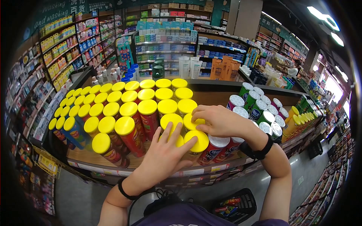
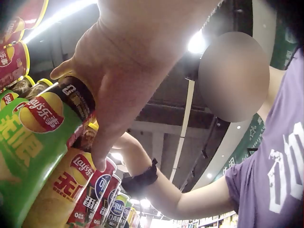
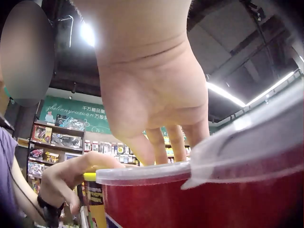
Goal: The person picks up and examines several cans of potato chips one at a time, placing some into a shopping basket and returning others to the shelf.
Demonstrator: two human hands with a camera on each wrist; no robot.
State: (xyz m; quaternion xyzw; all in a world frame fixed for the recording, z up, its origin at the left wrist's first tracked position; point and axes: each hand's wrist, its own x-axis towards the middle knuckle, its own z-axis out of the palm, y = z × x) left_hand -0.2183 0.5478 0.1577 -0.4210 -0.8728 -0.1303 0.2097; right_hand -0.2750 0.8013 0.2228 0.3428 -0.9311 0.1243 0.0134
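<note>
My left hand (image 1: 166, 156) spreads its fingers over the yellow lids of the front chip cans. Its index finger lies on the lid of the frontmost chip can (image 1: 198, 139). In the left wrist view this hand overlaps the top of a green Lay's can (image 2: 38, 142), its thumb beside a yellow Lay's can (image 2: 66, 185). From the right, my right hand (image 1: 222, 120) reaches over a yellow-lidded can (image 1: 190, 122), fingers bent down and fingertips at its lid. In the right wrist view, a red can (image 3: 142, 199) with a clear lid partly hides those fingertips.
Rows of yellow-lidded cans (image 1: 128, 109) fill the shelf's left side. White-lidded cans (image 1: 256, 105) stand to the right. Lotion bottles (image 1: 222, 66) line the back divider. A black basket (image 1: 249, 205) with several packs sits on the floor near my feet.
</note>
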